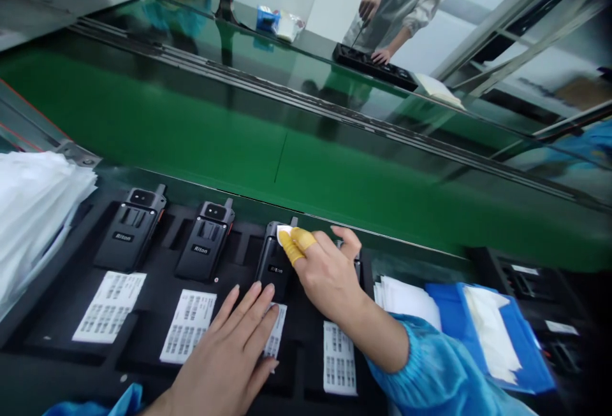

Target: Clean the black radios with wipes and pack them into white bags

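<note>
My right hand (pixel 329 269) wears yellow finger cots (pixel 292 250) on two fingers and pinches a small white wipe (pixel 283 231). It presses the wipe against the upper back of a black handheld device (pixel 268 263) marked "Riton", which has a stub antenna. Flat and palm down, my left hand (pixel 229 352) has its fingertips at that device's lower end and partly covers the barcode label sheet (pixel 276 333) below. Two similar devices (pixel 203 244) lie to the left in the black tray (pixel 157 314). Another device (pixel 357 260) is mostly hidden behind my right hand.
White sheets (pixel 38 212) are stacked at left. To the right lie white wipes (pixel 408 298), a blue packet (pixel 507 339) and another black tray (pixel 521 257). A green conveyor belt (pixel 229 142) runs beyond my tray. Across it, a co-worker's hands (pixel 375 14) work with a tool.
</note>
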Available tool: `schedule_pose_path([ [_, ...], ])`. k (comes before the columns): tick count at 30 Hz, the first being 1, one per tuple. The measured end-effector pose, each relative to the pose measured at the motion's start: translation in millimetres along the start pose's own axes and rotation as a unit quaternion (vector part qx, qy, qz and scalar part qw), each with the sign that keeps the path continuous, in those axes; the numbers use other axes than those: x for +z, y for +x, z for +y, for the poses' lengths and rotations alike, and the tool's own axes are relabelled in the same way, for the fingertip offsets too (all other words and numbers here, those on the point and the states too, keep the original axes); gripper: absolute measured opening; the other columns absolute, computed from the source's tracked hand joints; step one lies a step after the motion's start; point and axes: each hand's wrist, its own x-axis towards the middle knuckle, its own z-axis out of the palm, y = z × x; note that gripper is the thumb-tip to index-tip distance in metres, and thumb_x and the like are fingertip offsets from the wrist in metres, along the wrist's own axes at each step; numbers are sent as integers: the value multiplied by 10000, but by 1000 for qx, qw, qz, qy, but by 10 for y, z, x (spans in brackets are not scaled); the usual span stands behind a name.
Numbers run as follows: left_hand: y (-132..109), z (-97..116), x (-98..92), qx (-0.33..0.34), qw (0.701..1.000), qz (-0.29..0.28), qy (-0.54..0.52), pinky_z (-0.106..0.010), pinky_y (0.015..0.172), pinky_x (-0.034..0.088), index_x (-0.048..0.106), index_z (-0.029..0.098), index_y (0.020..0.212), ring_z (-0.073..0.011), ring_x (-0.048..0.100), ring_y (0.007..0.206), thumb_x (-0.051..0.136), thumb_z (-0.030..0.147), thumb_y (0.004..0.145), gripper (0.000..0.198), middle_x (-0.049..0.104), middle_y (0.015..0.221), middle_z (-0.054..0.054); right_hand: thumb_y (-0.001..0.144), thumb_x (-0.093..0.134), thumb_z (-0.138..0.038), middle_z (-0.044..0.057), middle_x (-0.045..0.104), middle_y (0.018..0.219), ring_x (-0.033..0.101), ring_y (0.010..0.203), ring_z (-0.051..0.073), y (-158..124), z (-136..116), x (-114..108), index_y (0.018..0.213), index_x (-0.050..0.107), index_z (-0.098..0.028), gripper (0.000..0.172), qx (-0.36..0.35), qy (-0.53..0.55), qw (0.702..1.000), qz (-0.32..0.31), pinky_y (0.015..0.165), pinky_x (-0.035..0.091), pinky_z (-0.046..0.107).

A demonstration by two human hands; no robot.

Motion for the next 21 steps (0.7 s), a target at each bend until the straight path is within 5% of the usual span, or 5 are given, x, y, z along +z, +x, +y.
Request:
schedule_pose_path([
  [12, 17, -21, -21, 10, 1000, -1, 21, -428, 943, 482, 512, 156, 1273, -255, 479, 1251, 503, 276, 856, 434, 479, 1392, -89, 822, 474, -47, 13, 636, 732, 465, 708, 144, -31, 135, -43, 633, 651, -201, 302, 46, -50, 998, -16, 928, 189, 424],
  [21, -2, -41, -2, 17, 1000, -17, 18, -446, 949, 480, 482, 158, 1303, -270, 460, 1267, 512, 283, 849, 472, 428, 1429, -93, 850, 525, -128, -24, 682, 851, 485, 767, 124, -81, 202, 27, 770, 682, -238, 208, -32, 8, 999, -4, 932, 192, 399],
])
